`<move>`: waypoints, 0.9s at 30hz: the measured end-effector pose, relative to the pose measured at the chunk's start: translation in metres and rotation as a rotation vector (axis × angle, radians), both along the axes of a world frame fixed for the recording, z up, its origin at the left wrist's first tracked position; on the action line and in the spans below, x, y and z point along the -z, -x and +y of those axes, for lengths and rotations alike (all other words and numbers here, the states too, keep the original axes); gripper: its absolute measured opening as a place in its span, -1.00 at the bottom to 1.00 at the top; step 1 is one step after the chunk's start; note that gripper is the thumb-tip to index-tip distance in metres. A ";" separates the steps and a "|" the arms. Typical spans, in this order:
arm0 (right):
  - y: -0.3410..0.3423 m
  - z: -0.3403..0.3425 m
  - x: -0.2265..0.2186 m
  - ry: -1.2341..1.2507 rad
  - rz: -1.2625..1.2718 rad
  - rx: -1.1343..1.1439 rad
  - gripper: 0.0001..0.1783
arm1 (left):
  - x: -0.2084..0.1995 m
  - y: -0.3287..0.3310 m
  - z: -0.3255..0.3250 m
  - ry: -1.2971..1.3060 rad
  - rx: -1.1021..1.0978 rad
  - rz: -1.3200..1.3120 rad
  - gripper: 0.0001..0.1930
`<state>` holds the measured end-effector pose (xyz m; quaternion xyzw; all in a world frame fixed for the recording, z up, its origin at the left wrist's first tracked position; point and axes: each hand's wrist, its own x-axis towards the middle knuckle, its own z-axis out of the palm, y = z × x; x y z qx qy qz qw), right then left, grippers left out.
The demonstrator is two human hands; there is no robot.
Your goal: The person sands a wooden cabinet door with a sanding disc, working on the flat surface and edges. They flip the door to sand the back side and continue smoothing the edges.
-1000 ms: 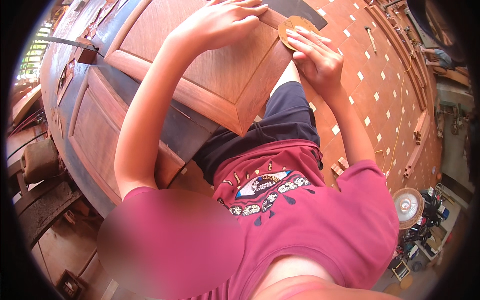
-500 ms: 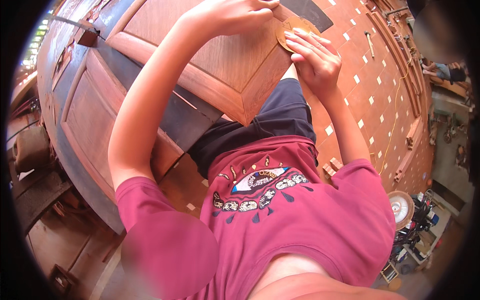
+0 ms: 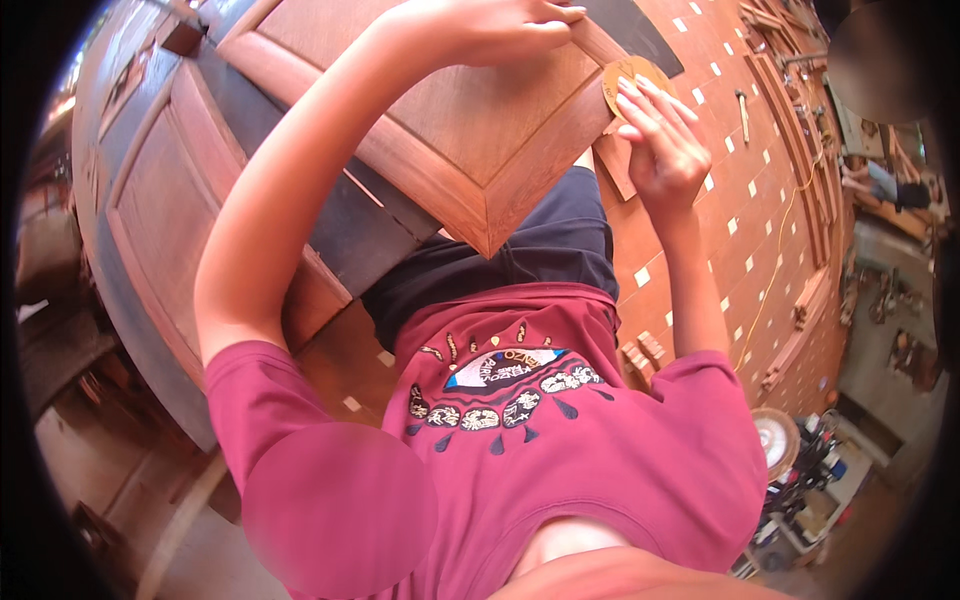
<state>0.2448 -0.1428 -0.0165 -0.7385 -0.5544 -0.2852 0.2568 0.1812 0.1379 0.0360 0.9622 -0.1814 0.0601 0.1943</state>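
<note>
A framed wooden panel (image 3: 490,110), like a cabinet door with mitred corners, lies in front of me with one corner pointing at my waist. My left hand (image 3: 505,32) is at its far part, fingers stretched out with the thumb apart and nothing seen in them; whether it presses on the wood I cannot tell. At the panel's right edge my right hand (image 3: 668,145) holds a round yellow sanding disc (image 3: 622,78), its fingers laid over the disc's printed back. Part of the disc reaches past the frame's edge. Its underside is hidden.
A second framed panel (image 3: 175,200) lies at the left on a dark surface (image 3: 370,235). On the tiled floor (image 3: 740,230) at the right are a hammer (image 3: 742,115), long wooden strips (image 3: 795,150) and a yellow cord (image 3: 768,290). Another person (image 3: 890,188) is at the far right.
My right hand and the sanding disc have moved right and slightly nearer, out over the panel's edge. The left hand has shifted slightly right. A piece of wood below the right hand now shows.
</note>
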 end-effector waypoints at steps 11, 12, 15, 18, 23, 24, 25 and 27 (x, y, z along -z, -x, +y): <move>0.121 0.010 -0.008 0.123 0.140 -0.420 -0.75 | 0.037 -0.033 0.012 -0.265 0.311 -0.351 -0.71; 0.104 0.008 -0.006 0.106 0.131 -0.331 -0.79 | 0.049 -0.038 0.011 -0.150 0.258 -0.393 -0.72; 0.029 0.003 0.006 -0.035 0.028 -0.026 -0.84 | 0.071 -0.049 0.012 -0.012 0.236 -0.484 -0.73; 0.035 0.002 0.020 -0.097 0.138 -0.118 -0.86 | 0.061 -0.061 0.016 -0.154 0.393 -0.488 -0.74; 0.140 0.020 -0.011 0.142 0.154 -0.354 -0.81 | 0.069 -0.068 0.016 -0.166 0.434 -0.504 -0.78; 0.120 0.016 -0.004 0.107 0.192 -0.386 -0.81 | 0.070 -0.065 0.014 -0.116 0.380 -0.523 -0.79; 0.090 0.014 -0.004 0.066 0.244 -0.394 -0.83 | 0.072 -0.061 0.010 -0.067 0.329 -0.541 -0.81; 0.032 0.008 0.004 -0.064 0.104 -0.068 -0.83 | 0.074 -0.057 0.009 -0.079 0.322 -0.541 -0.81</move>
